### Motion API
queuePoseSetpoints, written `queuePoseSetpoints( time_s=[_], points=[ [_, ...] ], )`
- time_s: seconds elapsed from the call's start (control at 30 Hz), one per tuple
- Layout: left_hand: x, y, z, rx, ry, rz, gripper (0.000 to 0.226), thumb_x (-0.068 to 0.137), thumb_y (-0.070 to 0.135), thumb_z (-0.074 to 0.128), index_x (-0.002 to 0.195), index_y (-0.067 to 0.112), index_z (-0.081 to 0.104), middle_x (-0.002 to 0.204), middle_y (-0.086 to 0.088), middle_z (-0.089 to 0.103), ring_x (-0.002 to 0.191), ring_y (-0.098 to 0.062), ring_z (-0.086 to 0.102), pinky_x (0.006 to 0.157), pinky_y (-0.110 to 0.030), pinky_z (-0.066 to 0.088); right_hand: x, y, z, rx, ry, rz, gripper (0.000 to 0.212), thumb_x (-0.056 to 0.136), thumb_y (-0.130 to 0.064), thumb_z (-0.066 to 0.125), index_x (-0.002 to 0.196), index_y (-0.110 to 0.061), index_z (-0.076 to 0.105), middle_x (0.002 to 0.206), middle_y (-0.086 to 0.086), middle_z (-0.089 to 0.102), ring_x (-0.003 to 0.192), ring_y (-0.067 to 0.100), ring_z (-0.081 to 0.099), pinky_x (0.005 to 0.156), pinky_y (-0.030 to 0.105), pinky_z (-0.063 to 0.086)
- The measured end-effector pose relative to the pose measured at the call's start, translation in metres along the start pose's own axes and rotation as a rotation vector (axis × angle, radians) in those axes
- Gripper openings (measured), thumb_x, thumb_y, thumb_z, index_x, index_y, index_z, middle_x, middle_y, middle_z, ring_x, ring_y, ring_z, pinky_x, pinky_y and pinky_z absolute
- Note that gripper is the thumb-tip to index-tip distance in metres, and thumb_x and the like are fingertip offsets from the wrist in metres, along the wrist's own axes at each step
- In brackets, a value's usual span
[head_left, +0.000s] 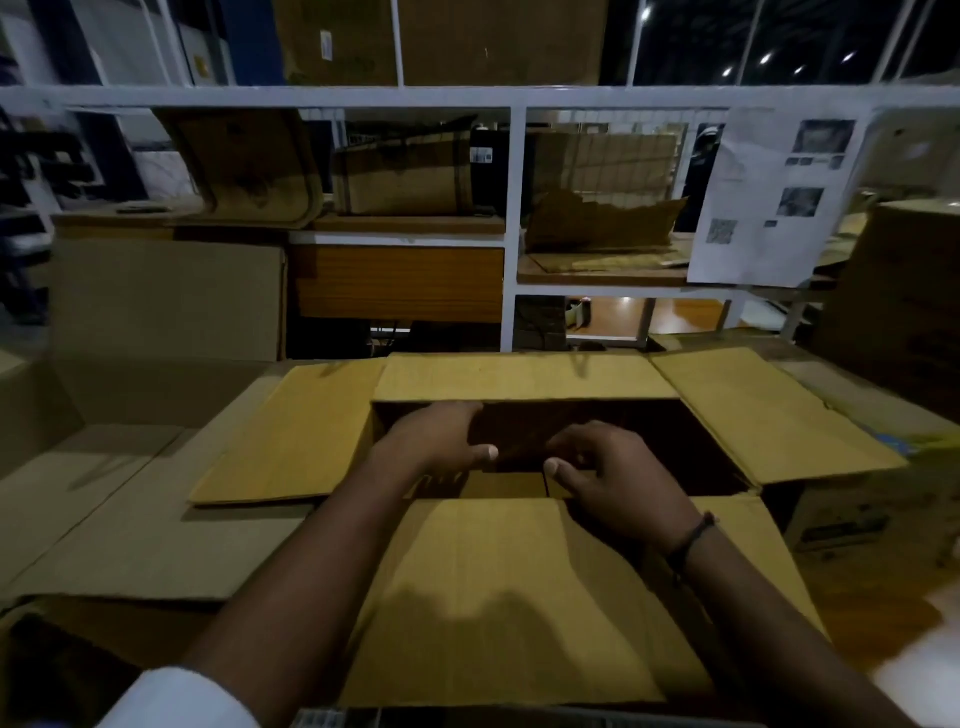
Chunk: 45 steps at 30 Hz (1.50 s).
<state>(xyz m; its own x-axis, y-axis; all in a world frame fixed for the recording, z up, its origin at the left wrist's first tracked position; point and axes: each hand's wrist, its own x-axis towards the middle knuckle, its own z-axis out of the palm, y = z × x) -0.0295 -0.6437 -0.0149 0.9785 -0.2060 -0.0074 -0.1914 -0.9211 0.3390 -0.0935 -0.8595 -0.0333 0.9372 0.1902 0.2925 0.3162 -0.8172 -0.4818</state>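
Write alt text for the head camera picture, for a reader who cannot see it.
A person's left hand and right hand reach into an open cardboard box whose four flaps are folded outward; whether they hold anything is lost in the dark inside. Behind it, a white shelf rack carries more worn cartons, and a printed sheet hangs at the right.

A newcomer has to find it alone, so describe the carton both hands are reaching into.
Start at the white metal rack; directly in front of it sits a yellow-brown cardboard carton. Its four flaps are splayed outward, and the left hand and right hand reach into its dark opening, unlike the paler grey-brown cardboard to its left.
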Motion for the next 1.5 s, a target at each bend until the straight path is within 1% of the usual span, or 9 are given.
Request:
queuePoseSetpoints(
  time_s=[0.17,0.23,0.33,0.63,0.73,0.93,1.1,1.3,1.5],
  points=[
    [0.031,0.003,-0.030,0.090,0.245,0.080,0.076,0.096,0.049,0.064,0.159,0.027,0.030,0.166,-0.003,0.030,0.152,-0.026,0.027,0.119,-0.051,0.034,0.059,-0.002,-0.017,-0.102,0.031,-0.018,0.031,0.097,-0.036,0.065,0.126,-0.025,0.064,0.122,-0.006,0.060,0.108,0.010,0.058,0.092,0.031,0.056],
    [0.056,-0.002,-0.039,0.128,0.255,0.089,0.078,0.098,0.051,0.061,0.162,0.027,0.024,0.171,-0.004,0.017,0.157,-0.029,0.013,0.123,-0.051,0.025,0.086,-0.006,-0.021,-0.182,0.010,-0.048,0.032,0.097,-0.037,0.066,0.126,-0.024,0.064,0.125,-0.004,0.059,0.113,0.014,0.057,0.096,0.035,0.054],
    [0.093,-0.013,-0.038,0.192,0.216,0.059,0.079,0.099,0.051,0.058,0.163,0.025,0.019,0.172,-0.006,0.007,0.158,-0.034,0.008,0.123,-0.051,0.022,0.128,-0.005,-0.022,-0.299,-0.010,-0.067,0.033,0.097,-0.038,0.065,0.127,-0.024,0.063,0.129,0.000,0.058,0.119,0.020,0.055,0.099,0.038,0.052],
    [0.150,-0.044,-0.001,0.309,0.028,0.001,0.088,0.101,0.046,0.057,0.165,0.018,0.003,0.173,-0.006,-0.002,0.157,-0.038,0.004,0.126,-0.053,0.015,0.201,0.027,0.025,-0.444,-0.115,0.006,0.056,0.099,-0.035,0.058,0.151,-0.025,0.040,0.155,0.006,0.041,0.138,0.029,0.043,0.113,0.047,0.040],
    [0.159,-0.049,0.006,0.317,0.053,-0.002,0.089,0.101,0.046,0.057,0.165,0.017,0.003,0.173,-0.007,0.002,0.157,-0.038,0.006,0.127,-0.050,0.011,0.215,0.041,0.037,-0.475,-0.137,0.046,0.071,0.095,-0.032,0.065,0.156,-0.025,0.030,0.164,0.006,0.026,0.150,0.028,0.027,0.118,0.051,0.034],
    [0.165,-0.064,0.022,0.323,0.134,0.019,0.091,0.100,0.049,0.056,0.165,0.019,-0.002,0.173,-0.002,-0.005,0.157,-0.035,0.003,0.127,-0.052,0.007,0.227,0.065,0.055,-0.497,-0.115,0.044,0.078,0.094,-0.031,0.066,0.157,-0.024,0.021,0.169,0.006,0.006,0.154,0.033,0.007,0.124,0.054,0.018],
    [0.166,-0.064,0.033,0.333,0.175,0.023,0.090,0.101,0.050,0.054,0.165,0.021,-0.002,0.173,-0.003,-0.007,0.158,-0.035,-0.002,0.127,-0.055,0.006,0.227,0.073,0.062,-0.481,-0.073,0.027,0.076,0.093,-0.035,0.063,0.157,-0.027,0.020,0.169,0.003,0.004,0.155,0.031,0.004,0.122,0.057,0.016],
    [0.160,-0.055,0.038,0.319,0.231,0.001,0.089,0.102,0.047,0.053,0.164,0.022,-0.005,0.173,-0.005,-0.007,0.158,-0.035,-0.003,0.127,-0.056,0.004,0.216,0.074,0.066,-0.494,-0.079,0.045,0.087,0.095,-0.038,0.061,0.162,-0.026,0.006,0.171,0.002,-0.007,0.157,0.029,-0.006,0.123,0.061,0.010],
    [0.146,-0.052,0.039,0.315,0.306,0.010,0.090,0.102,0.047,0.052,0.164,0.023,-0.009,0.173,-0.004,-0.004,0.158,-0.036,-0.006,0.127,-0.056,0.001,0.205,0.069,0.066,-0.500,-0.022,0.023,0.087,0.097,-0.042,0.056,0.163,-0.026,0.002,0.171,0.002,-0.001,0.157,0.029,-0.006,0.123,0.062,0.000]
  ],
)
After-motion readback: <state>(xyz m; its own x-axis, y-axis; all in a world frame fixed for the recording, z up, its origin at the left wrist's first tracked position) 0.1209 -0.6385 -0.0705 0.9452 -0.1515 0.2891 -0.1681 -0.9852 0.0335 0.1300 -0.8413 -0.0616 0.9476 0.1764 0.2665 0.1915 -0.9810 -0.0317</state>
